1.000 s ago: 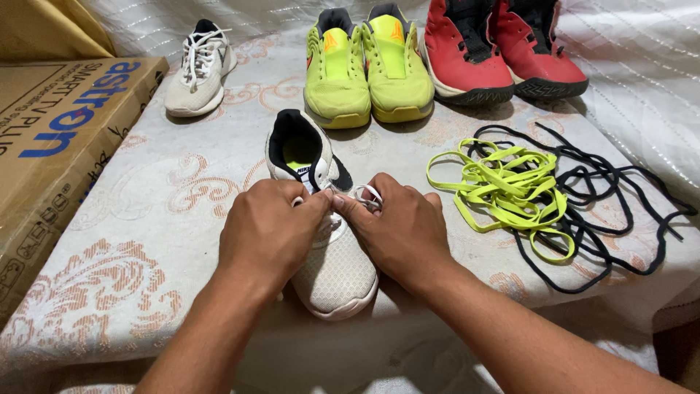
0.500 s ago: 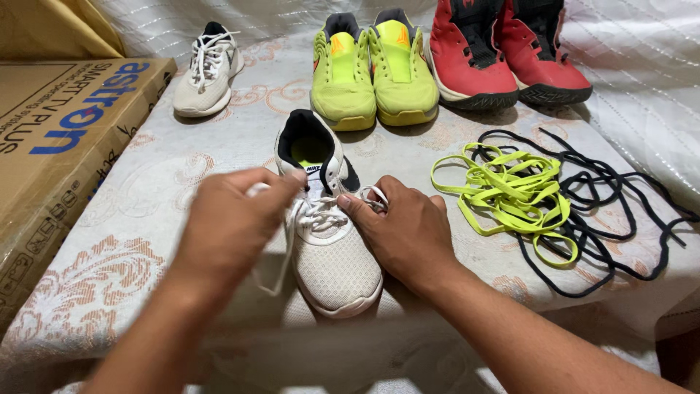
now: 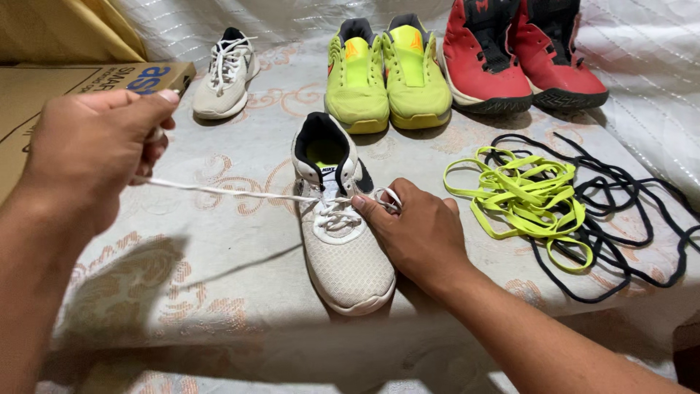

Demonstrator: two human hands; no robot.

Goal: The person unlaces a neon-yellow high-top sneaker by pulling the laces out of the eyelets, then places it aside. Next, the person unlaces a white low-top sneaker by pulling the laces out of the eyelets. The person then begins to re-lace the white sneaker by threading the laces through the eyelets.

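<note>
A white mesh sneaker [image 3: 343, 248] lies toe toward me in the middle of the patterned cloth. My left hand [image 3: 95, 157] is raised out to the left and pinches the end of its white lace [image 3: 226, 191], which runs taut from the hand to the shoe's eyelets. On the shoe's right side rests my right hand [image 3: 419, 233], fingertips pressing the lacing and a loop of lace by the tongue.
A second white sneaker [image 3: 226, 73] stands at the back left, a neon yellow pair [image 3: 386, 73] and a red pair [image 3: 521, 55] behind. Loose yellow laces [image 3: 521, 197] and black laces [image 3: 620, 211] lie tangled at right. A cardboard box [image 3: 44, 102] sits at left.
My left hand has left the shoe and pulled far out to the left, drawing the white lace taut. My right hand stays on the shoe.
</note>
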